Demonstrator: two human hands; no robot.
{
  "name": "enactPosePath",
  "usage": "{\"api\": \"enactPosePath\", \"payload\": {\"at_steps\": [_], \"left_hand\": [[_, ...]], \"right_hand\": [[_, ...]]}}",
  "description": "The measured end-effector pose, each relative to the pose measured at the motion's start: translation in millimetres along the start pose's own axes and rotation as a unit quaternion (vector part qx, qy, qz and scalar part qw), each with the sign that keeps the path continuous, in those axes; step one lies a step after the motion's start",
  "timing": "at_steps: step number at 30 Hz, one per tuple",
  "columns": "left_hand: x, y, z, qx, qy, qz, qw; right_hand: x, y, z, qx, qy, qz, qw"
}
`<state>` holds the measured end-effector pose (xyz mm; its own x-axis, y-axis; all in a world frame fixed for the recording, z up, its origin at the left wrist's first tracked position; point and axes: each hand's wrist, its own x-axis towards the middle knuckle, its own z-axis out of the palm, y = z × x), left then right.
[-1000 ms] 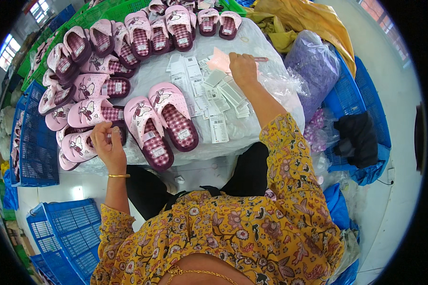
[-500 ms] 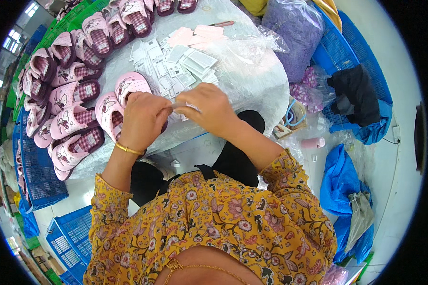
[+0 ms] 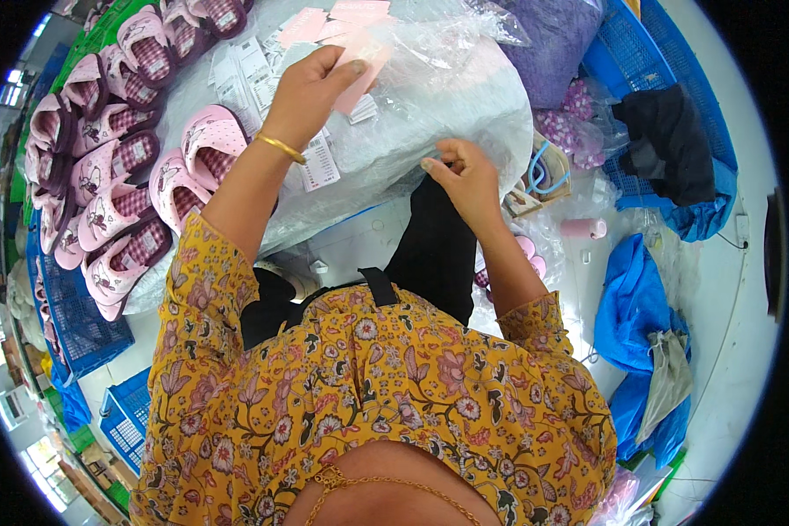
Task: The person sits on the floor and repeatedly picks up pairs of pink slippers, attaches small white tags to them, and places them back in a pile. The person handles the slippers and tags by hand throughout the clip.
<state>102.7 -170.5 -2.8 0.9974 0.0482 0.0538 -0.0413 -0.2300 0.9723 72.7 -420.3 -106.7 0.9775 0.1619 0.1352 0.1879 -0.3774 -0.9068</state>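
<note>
Both hands have split since half a second ago: they were together at the table edge, now left hand (image 3: 311, 92) has gone up to 12 o'clock and right hand (image 3: 466, 175) sits lower at 1 o'clock. Left hand pinches a pale pink paper card (image 3: 359, 74) between thumb and fingers, other fingers loosely curled; gold bangle (image 3: 280, 147) on that wrist. Card's long axis runs lower left to upper right, about 7 to 1 o'clock, free end pointing away from the hand. Right hand is half closed, fingertips on the crinkly clear plastic sheet (image 3: 438, 96) at the white table (image 3: 342, 237) edge; whether it grips something small, cannot tell. Card lies up-left of right hand, well apart; left hand nearer. White printed tags (image 3: 320, 167) just below left wrist. Pink checked slippers (image 3: 118, 202) at 9 o'clock.
</note>
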Motion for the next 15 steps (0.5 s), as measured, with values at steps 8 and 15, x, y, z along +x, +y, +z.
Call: {"api": "enactPosePath", "payload": {"at_steps": [8, 15], "left_hand": [[22.3, 1.8, 39.1, -0.136, -0.041, -0.05, 0.989], [28.9, -0.6, 38.6, -0.163, -0.017, -0.065, 0.984]], "right_hand": [[3.3, 4.8, 11.3, 0.052, 0.039, 0.0, 0.998], [17.8, -21.8, 5.8, 0.006, 0.107, -0.046, 0.993]]}}
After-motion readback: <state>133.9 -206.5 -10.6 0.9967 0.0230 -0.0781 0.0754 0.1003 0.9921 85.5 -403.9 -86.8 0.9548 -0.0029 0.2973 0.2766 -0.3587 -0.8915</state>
